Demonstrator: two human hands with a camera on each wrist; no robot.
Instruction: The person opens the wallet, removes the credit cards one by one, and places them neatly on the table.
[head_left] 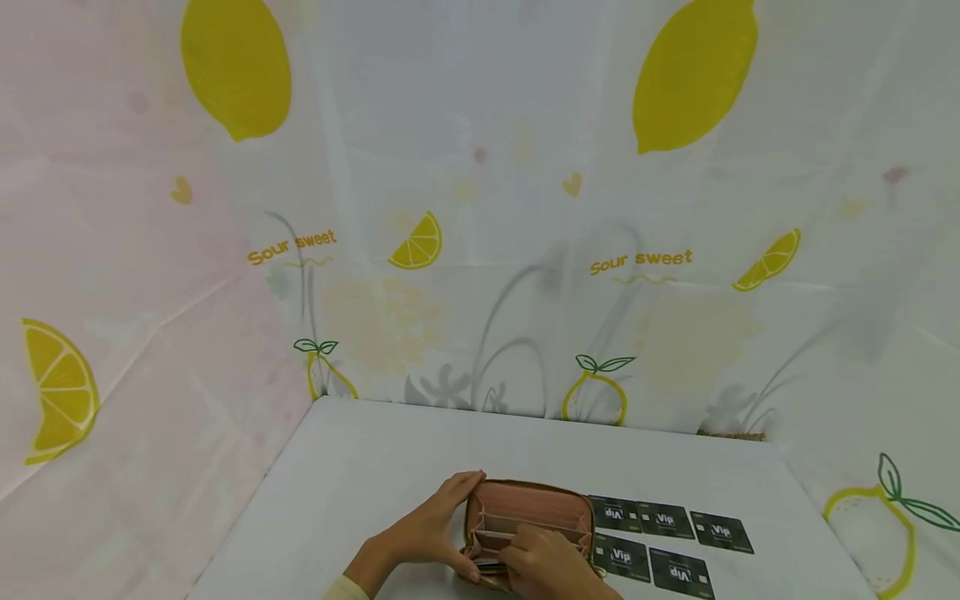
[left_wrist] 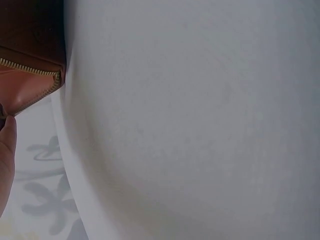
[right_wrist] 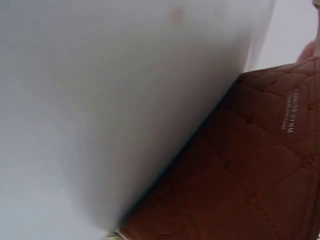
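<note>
Wallet (head_left: 534, 503), unzipped, sits on the white table (head_left: 360, 467) left of 5 black Vip cards (head_left: 722, 532). The left hand (head_left: 429, 530), thumb spread wide, grips its left side; the right hand (head_left: 553, 565) reaches inside, fingers bent, whether pinching anything I cannot tell.

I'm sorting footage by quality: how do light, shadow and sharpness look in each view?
Head view: dim light, "Vip" legible on the cards; left wrist view: table hazy, zip teeth crisper; right wrist view: soft shadow beside the wallet, its smallest lettering blurred.
</note>
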